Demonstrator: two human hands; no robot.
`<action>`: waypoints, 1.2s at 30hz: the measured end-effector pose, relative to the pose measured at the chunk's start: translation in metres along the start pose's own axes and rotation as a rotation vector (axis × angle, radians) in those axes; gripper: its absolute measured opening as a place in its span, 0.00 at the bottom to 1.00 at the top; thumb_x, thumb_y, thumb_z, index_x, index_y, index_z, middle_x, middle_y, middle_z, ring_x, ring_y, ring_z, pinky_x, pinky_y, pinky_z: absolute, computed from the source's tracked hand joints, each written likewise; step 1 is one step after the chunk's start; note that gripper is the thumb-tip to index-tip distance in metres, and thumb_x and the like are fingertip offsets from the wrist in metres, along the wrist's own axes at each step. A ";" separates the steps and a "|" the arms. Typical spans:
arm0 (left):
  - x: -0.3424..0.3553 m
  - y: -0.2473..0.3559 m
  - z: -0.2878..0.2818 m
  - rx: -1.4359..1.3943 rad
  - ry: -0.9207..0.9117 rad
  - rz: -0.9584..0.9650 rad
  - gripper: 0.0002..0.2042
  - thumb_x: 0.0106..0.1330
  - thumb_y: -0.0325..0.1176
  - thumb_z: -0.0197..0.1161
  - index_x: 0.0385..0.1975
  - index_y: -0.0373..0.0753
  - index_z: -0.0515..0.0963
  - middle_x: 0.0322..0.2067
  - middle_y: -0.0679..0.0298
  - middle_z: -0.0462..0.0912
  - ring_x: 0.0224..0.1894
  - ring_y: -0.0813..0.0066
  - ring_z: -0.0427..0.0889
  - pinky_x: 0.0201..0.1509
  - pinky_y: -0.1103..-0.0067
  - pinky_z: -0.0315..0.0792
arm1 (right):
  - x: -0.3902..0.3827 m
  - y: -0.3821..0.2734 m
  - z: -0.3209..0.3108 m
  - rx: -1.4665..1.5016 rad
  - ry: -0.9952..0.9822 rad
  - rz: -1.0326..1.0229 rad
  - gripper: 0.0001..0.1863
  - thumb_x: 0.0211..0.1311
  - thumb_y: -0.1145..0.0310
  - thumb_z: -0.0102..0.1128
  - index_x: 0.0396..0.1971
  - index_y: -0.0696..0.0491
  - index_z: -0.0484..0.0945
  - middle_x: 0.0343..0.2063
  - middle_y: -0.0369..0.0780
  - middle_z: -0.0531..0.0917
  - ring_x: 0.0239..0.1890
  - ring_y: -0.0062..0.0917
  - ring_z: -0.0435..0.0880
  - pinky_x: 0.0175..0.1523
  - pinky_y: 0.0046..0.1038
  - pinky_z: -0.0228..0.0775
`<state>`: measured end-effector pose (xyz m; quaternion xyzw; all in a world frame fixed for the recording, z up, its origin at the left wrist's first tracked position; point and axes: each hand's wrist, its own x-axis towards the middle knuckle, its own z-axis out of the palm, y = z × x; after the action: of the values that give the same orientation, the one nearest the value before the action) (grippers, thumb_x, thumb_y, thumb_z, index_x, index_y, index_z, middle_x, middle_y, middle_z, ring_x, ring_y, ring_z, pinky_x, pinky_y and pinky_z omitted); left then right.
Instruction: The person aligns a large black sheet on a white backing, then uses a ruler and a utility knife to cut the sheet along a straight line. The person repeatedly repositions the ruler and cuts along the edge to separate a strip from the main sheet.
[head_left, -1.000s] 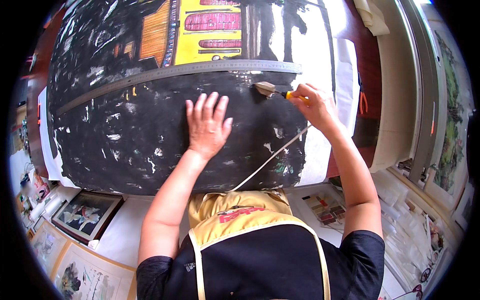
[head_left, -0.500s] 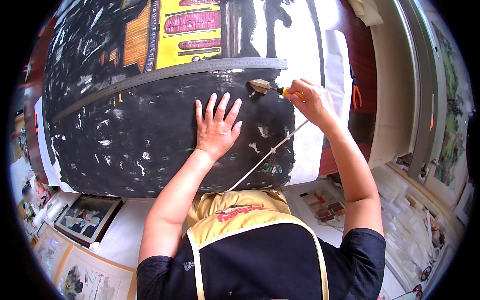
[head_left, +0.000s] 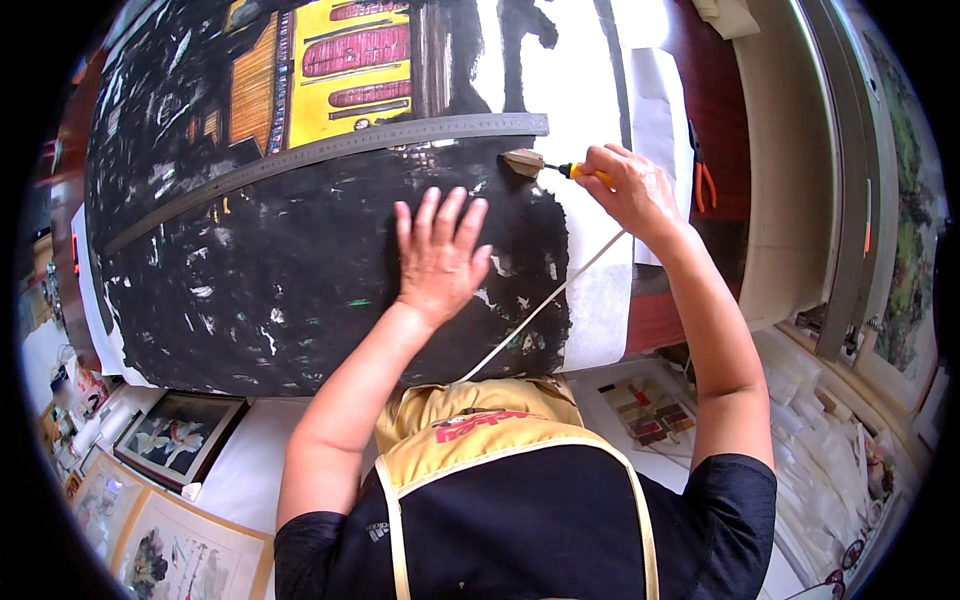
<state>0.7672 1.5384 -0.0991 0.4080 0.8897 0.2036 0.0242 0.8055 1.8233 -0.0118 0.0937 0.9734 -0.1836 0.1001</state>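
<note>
A large sheet painted mostly black point(head_left: 300, 290), with a yellow and dark-red section near the top, lies spread before me. My left hand point(head_left: 440, 250) rests flat on the black area, its fingers spread. My right hand point(head_left: 635, 195) grips the yellow handle of a small corded electric iron point(head_left: 523, 163). The iron's pointed metal head lies against the black paint near its right edge. From that hand a white cord point(head_left: 535, 312) runs down across the sheet to my apron. A long grey metal ruler point(head_left: 400, 133) lies across the sheet, above both hands.
Orange-handled pliers point(head_left: 706, 182) lie on the reddish-brown table point(head_left: 722, 130), right of the sheet. White paper point(head_left: 660, 110) sticks out beside it. A framed flower picture point(head_left: 175, 437) is at lower left; clear plastic wrapping point(head_left: 815, 480) lies at lower right.
The ruler and the upper part of the painted sheet now sit further left. The iron's head has shifted slightly right and up. My left hand has moved a little right.
</note>
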 end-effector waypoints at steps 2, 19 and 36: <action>0.008 0.021 0.005 -0.044 -0.023 0.030 0.33 0.62 0.44 0.66 0.69 0.52 0.67 0.70 0.62 0.61 0.74 0.53 0.54 0.77 0.45 0.41 | -0.006 0.008 -0.005 0.026 0.014 0.025 0.08 0.69 0.64 0.64 0.34 0.50 0.77 0.34 0.38 0.84 0.35 0.35 0.86 0.39 0.36 0.78; 0.019 0.051 0.034 0.029 -0.053 0.069 0.33 0.64 0.45 0.66 0.71 0.58 0.65 0.72 0.64 0.58 0.75 0.53 0.52 0.75 0.42 0.43 | -0.028 0.042 -0.006 0.029 0.020 0.039 0.07 0.66 0.65 0.65 0.35 0.51 0.79 0.33 0.39 0.83 0.35 0.35 0.86 0.38 0.37 0.77; 0.022 0.053 0.032 0.081 -0.071 0.072 0.33 0.64 0.46 0.66 0.71 0.58 0.65 0.72 0.64 0.59 0.75 0.53 0.52 0.76 0.43 0.43 | -0.056 0.089 -0.016 0.066 0.122 0.099 0.08 0.67 0.65 0.67 0.34 0.52 0.78 0.34 0.37 0.85 0.33 0.32 0.86 0.36 0.32 0.78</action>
<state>0.7970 1.5960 -0.1054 0.4471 0.8806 0.1536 0.0318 0.8767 1.9020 -0.0146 0.1562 0.9653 -0.2041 0.0466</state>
